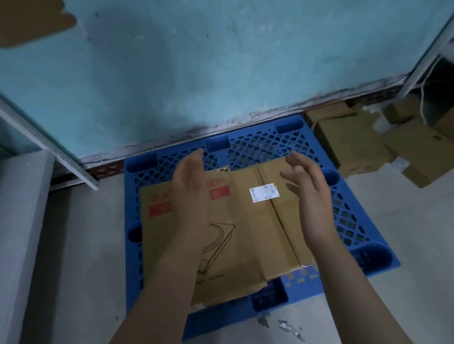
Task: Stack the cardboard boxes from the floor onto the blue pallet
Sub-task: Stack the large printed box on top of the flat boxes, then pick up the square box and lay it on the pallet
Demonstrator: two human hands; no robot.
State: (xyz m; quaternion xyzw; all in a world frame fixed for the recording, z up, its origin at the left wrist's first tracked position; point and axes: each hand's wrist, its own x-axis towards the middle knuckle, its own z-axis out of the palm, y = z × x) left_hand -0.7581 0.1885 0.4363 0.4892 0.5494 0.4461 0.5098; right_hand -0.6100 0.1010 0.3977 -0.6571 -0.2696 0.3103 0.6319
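- Cardboard boxes point(357, 144) sit heaped on the floor point(424, 249), just right of the blue pallet point(259, 146), by the wall.
- One flattened carton point(242, 226) already lies on the pallet.
- I see both hands above it, holding nothing: left hand point(191, 192) with fingers straight and together, right hand point(309, 191) with fingers spread.
- The heap lies rightward, so I judge the right hand nearer.

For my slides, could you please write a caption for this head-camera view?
Left hand and right hand, both open, above a flat brown cardboard box on the blue plastic pallet.
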